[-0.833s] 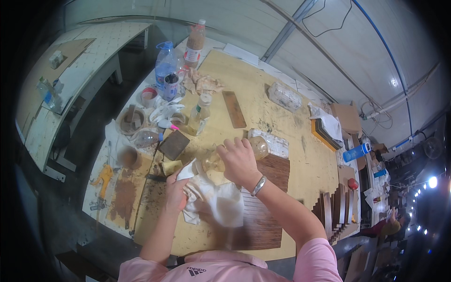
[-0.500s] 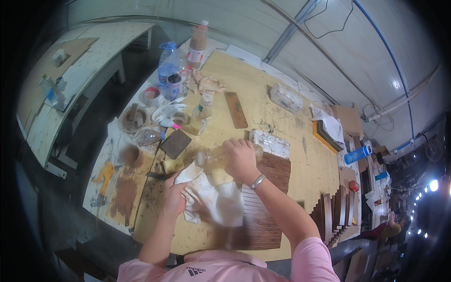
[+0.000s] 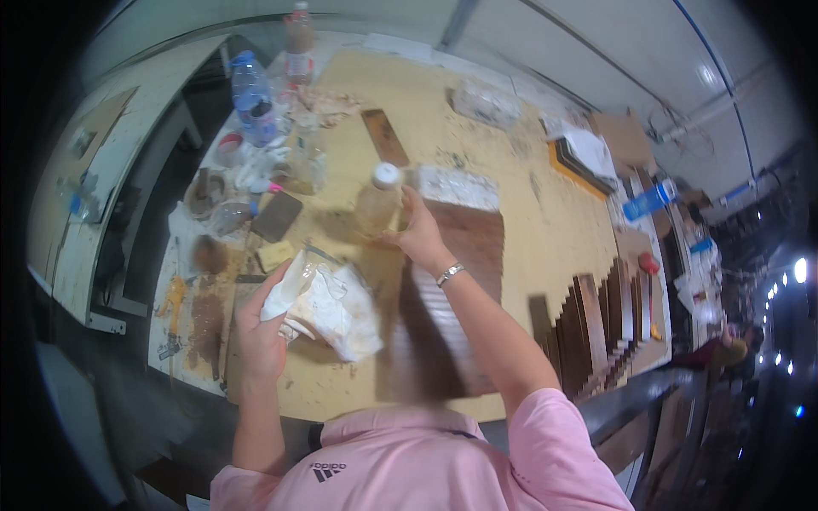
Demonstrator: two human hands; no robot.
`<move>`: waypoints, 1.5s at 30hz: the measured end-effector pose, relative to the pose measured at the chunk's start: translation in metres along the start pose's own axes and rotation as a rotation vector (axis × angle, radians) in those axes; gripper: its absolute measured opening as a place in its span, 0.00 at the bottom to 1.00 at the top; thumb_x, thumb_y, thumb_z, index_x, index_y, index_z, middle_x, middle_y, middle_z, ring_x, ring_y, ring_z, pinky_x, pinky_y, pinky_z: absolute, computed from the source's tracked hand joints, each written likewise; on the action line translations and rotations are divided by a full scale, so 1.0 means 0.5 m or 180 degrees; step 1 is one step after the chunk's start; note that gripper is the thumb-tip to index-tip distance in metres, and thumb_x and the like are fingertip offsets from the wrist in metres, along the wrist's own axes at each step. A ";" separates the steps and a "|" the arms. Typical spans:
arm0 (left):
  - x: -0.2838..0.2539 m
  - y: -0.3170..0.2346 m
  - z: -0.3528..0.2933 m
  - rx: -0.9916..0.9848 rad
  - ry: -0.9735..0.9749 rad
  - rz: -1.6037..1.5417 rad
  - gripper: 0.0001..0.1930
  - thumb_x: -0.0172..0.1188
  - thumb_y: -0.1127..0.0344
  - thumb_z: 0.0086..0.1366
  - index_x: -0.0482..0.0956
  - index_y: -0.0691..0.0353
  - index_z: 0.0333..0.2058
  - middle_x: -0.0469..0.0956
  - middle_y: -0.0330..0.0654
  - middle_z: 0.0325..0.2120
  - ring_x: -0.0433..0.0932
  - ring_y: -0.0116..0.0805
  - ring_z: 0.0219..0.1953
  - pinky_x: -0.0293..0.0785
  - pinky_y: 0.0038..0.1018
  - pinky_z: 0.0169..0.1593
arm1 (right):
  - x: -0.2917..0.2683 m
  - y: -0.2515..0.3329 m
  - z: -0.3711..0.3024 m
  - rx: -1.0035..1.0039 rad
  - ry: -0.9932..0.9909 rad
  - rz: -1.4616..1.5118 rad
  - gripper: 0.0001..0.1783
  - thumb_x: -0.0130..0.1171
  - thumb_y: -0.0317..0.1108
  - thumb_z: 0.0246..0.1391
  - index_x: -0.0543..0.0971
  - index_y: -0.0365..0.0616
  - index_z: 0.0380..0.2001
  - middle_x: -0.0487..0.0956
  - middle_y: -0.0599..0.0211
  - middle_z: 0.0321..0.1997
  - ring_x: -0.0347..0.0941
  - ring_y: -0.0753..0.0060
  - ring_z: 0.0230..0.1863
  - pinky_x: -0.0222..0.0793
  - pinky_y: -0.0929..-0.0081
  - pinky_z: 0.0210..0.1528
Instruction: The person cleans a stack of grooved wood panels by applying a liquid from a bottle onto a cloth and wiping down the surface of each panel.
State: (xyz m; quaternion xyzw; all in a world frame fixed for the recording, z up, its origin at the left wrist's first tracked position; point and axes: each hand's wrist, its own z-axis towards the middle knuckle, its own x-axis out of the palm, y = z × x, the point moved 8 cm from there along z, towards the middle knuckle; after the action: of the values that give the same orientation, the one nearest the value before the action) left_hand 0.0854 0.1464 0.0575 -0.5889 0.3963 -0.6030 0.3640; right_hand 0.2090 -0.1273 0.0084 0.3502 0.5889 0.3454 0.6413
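A crumpled white cloth (image 3: 341, 319) hangs from my left hand (image 3: 262, 328), pinched between thumb and fingers; a wet yellowish patch shows on its upper fold. My right hand (image 3: 419, 232) is curved round the right side of a clear plastic bottle (image 3: 375, 209) with a white cap. Upright at mid-table, this bottle holds some pale liquid; motion blurs it, and its far side hides some fingers. Just right of it lies a row of dark brown wooden slats (image 3: 464, 247), with a plastic-wrapped block (image 3: 457, 189) at the far end.
At the left stand a large blue-tinted bottle (image 3: 252, 98), a half-full bottle (image 3: 308, 157) and a brown tub (image 3: 204, 194). A dark flat block (image 3: 277, 215) and yellow sponge-like piece (image 3: 275, 255) lie nearer. Upright wooden strips (image 3: 588, 319) line the right edge.
The bottle in my right hand has gone from lying sideways over the cloth to upright, farther from me. My left hand has drawn the cloth to the left. The view has shifted.
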 end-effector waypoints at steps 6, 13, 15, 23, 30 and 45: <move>0.142 0.118 -0.049 -0.0360 0.0502 0.1323 0.34 0.44 0.89 0.55 0.72 0.67 0.63 0.78 0.46 0.54 0.76 0.27 0.53 0.72 0.23 0.56 | -0.223 -0.027 -0.331 -0.0300 0.0467 -0.1629 0.70 0.83 0.45 0.29 0.51 0.40 0.73 0.47 0.42 0.77 0.42 0.41 0.78 0.44 0.53 0.76; 0.459 0.313 -0.179 0.1721 0.2629 0.3500 0.26 0.52 0.81 0.57 0.77 0.62 0.56 0.75 0.53 0.57 0.72 0.49 0.62 0.67 0.40 0.65 | -0.225 -0.149 -0.577 0.0220 0.0565 -0.1376 0.72 0.80 0.51 0.30 0.48 0.29 0.71 0.44 0.31 0.76 0.40 0.37 0.77 0.41 0.53 0.77; 0.458 0.324 -0.198 0.1873 0.2910 0.3791 0.25 0.52 0.80 0.55 0.78 0.62 0.54 0.75 0.51 0.58 0.71 0.47 0.64 0.65 0.43 0.65 | -0.224 -0.171 -0.589 0.0207 0.0446 -0.1107 0.72 0.80 0.50 0.31 0.47 0.29 0.71 0.44 0.32 0.76 0.40 0.38 0.78 0.42 0.56 0.77; 0.447 0.378 -0.221 0.1515 0.2784 0.4227 0.34 0.54 0.78 0.54 0.66 0.68 0.63 0.62 0.55 0.67 0.59 0.52 0.70 0.53 0.52 0.71 | -0.218 -0.197 -0.589 0.0099 0.0272 -0.0380 0.74 0.80 0.49 0.31 0.44 0.34 0.73 0.41 0.33 0.77 0.40 0.40 0.78 0.44 0.59 0.77; 0.261 0.283 -0.119 0.1080 0.1962 0.4380 0.24 0.52 0.74 0.64 0.74 0.60 0.60 0.72 0.48 0.62 0.68 0.45 0.64 0.62 0.39 0.67 | -0.241 -0.194 -0.597 0.0182 0.0259 -0.0274 0.76 0.82 0.46 0.29 0.42 0.29 0.72 0.39 0.35 0.78 0.40 0.40 0.78 0.43 0.60 0.78; 0.378 0.358 -0.170 0.1201 0.2233 0.5158 0.35 0.53 0.78 0.58 0.64 0.60 0.67 0.62 0.49 0.69 0.58 0.51 0.72 0.49 0.50 0.71 | -0.224 -0.234 -0.635 0.0087 0.0088 0.0370 0.71 0.79 0.35 0.32 0.43 0.38 0.74 0.57 0.44 0.74 0.54 0.44 0.73 0.52 0.60 0.74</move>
State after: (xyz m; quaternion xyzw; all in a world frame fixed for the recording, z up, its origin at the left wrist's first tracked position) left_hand -0.0121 -0.0958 -0.0245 0.1582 0.6724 -0.3616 0.6261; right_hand -0.1114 -0.2701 -0.0536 0.3878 0.5810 0.3789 0.6070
